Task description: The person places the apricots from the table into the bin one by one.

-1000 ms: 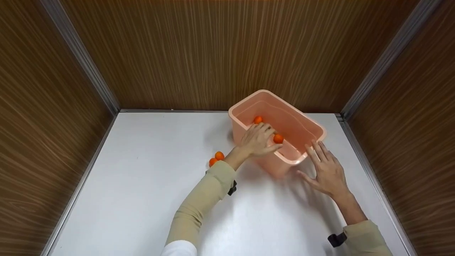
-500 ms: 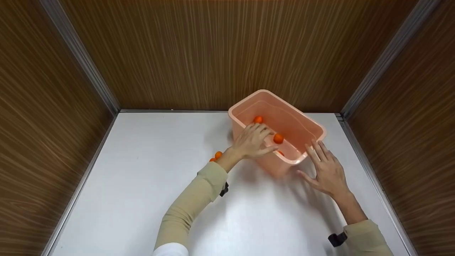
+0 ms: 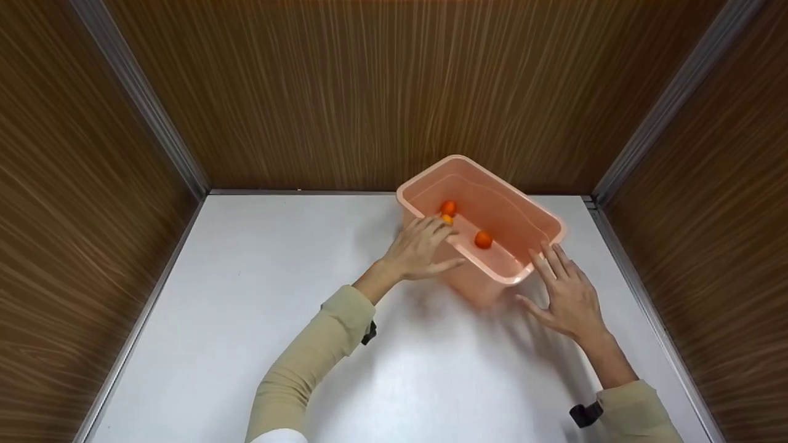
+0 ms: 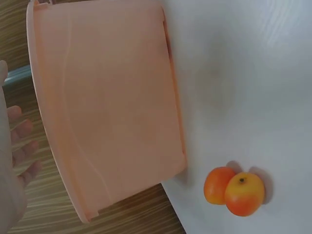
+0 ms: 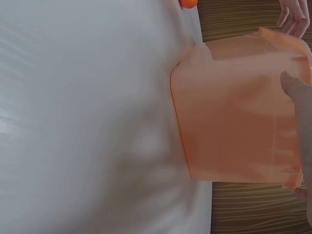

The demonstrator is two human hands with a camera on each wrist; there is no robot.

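— Wood-grain walls on three sides, metal strips in the corners, white table (image 3: 246, 307) below. Anything at nine o'clock?

— Bare white surface there. Nearer the middle, left hand (image 3: 418, 249) hovering at the near-left rim of the peach tub (image 3: 529, 212), fingers loosely spread, holding nothing.

— Any fruit out on the table?

— Yes, per the left wrist view: two small oranges (image 4: 234, 190) touching each other, just beside the tub's corner. Hidden behind the forearm from the head camera.

— And inside the tub?

— Two oranges (image 3: 449, 208) close together toward ten o'clock of the tub floor, the nearer one half covered by fingertips, and a single orange (image 3: 483, 239) apart from them near the middle.

— Further right?

— Right hand (image 3: 569, 295) at five o'clock of the tub, fingers straight and splayed, tips against the short end wall. Gripping nothing.

— Labels, brands, lettering?

— None readable on tub, fruit or walls. Black straps at both beige cuffs, unmarked.
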